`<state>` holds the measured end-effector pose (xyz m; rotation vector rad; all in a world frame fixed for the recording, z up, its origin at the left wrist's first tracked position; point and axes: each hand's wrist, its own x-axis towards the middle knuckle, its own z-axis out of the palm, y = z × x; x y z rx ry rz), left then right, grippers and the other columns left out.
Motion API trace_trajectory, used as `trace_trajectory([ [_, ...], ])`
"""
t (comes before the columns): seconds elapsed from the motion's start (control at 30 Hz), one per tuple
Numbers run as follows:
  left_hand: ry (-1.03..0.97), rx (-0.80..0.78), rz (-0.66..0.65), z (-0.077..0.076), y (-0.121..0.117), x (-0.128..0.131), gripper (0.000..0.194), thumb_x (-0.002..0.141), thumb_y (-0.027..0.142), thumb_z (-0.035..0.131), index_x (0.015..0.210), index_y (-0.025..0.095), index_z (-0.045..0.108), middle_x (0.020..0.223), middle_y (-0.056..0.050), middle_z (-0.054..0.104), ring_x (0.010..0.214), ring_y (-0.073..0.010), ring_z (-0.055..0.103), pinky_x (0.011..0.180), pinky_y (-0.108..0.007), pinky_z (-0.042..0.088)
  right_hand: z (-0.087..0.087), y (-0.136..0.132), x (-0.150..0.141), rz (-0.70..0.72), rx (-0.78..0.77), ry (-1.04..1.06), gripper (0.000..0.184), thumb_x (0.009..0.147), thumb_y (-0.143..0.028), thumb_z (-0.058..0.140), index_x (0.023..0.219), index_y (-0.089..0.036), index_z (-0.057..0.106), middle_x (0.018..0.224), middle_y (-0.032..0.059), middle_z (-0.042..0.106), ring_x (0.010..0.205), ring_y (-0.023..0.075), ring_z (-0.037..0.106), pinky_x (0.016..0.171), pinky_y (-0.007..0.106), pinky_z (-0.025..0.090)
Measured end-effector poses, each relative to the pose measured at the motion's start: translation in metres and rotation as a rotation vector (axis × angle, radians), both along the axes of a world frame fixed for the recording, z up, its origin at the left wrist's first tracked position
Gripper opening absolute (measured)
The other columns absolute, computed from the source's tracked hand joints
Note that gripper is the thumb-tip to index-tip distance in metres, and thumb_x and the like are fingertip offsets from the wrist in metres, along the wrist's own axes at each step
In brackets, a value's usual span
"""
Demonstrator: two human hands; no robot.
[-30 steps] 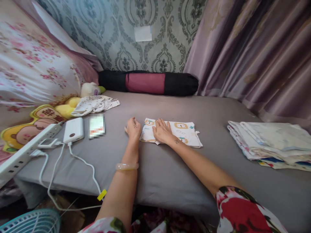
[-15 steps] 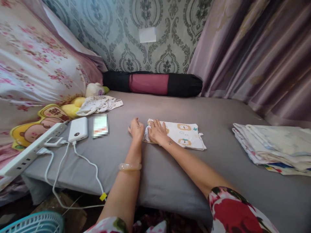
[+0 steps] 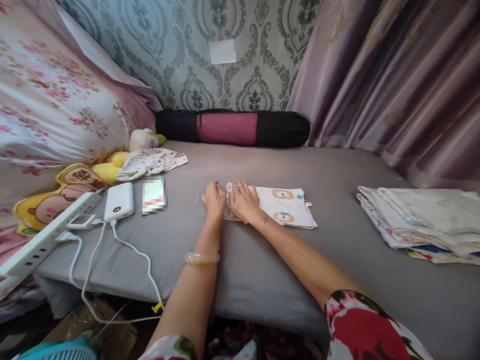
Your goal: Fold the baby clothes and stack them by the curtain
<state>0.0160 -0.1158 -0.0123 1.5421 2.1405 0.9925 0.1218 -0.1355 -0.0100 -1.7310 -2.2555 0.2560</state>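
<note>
A folded white cloth [image 3: 292, 206] with printed lion faces and a small tag on its right edge lies flat on the grey sheet. My right hand [image 3: 244, 201] presses on its left part, palm down with fingers stretched out. At the cloth's left edge rests my left hand [image 3: 215, 199], turned on its side with the fingers curled in. Its inner fingers are hidden, and no cloth shows between them. A stack of folded cloths [image 3: 423, 220] sits to the right.
A crumpled white garment [image 3: 152, 162] and plush toys [image 3: 108, 167] lie at the left. Nearer are a power bank [image 3: 119, 201], a power strip [image 3: 48, 242] and white cables [image 3: 131, 245]. A long black and maroon bag [image 3: 227, 127] lies along the wall.
My right hand has slid left across the folded cloth, baring more of its print. My left hand has come closer to the cloth's left edge. The view has shifted slightly.
</note>
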Motion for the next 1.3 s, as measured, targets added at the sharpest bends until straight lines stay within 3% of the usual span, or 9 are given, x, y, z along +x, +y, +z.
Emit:
trace_trajectory([
  [0.33,0.071,0.008,-0.139,-0.004,-0.001,0.012,0.039,0.091,0.013,0.034,0.123,0.014,0.057,0.129,-0.013,0.061,0.125,-0.0205,0.052,0.109,-0.038,0.035,-0.012,-0.003,0.013,-0.024,-0.06,-0.049,0.058,0.099,-0.038,0.022,0.148,-0.008,0.034,0.155,0.0145,0.028,0.144,0.0287,0.02,0.115,0.053,0.009],
  [0.5,0.107,0.024,-0.161,-0.006,-0.004,0.015,0.04,0.091,0.014,0.033,0.123,0.015,0.057,0.129,-0.012,0.061,0.126,-0.0216,0.051,0.11,-0.04,0.033,-0.006,-0.004,0.019,-0.002,-0.079,-0.032,0.056,0.099,-0.036,0.023,0.147,-0.01,0.035,0.155,0.0138,0.03,0.144,0.028,0.022,0.115,0.051,0.011],
  [0.73,0.269,0.083,-0.256,-0.007,-0.013,0.023,0.039,0.091,0.013,0.033,0.122,0.021,0.055,0.133,-0.01,0.058,0.138,-0.0223,0.037,0.114,-0.047,0.024,-0.002,-0.008,0.043,-0.086,-0.041,-0.076,0.057,0.098,-0.035,0.024,0.147,-0.008,0.035,0.155,0.0161,0.03,0.144,0.0288,0.021,0.115,0.053,0.009],
  [1.07,0.361,0.083,-0.394,-0.014,-0.017,0.034,0.036,0.091,0.016,0.037,0.122,0.022,0.055,0.134,-0.011,0.058,0.138,-0.0231,0.037,0.114,-0.048,0.023,-0.008,-0.009,0.044,-0.101,-0.064,-0.084,0.057,0.099,-0.036,0.022,0.147,-0.009,0.034,0.155,0.0145,0.029,0.144,0.0284,0.02,0.115,0.054,0.01],
  [1.3,0.386,0.071,-0.513,-0.017,-0.02,0.041,0.033,0.093,0.017,0.037,0.121,0.02,0.054,0.132,-0.012,0.059,0.135,-0.0231,0.041,0.114,-0.05,0.022,-0.001,-0.008,0.073,-0.099,-0.081,-0.105,0.058,0.098,-0.036,0.019,0.148,-0.01,0.033,0.156,0.0138,0.028,0.145,0.0271,0.02,0.116,0.052,0.011],
])
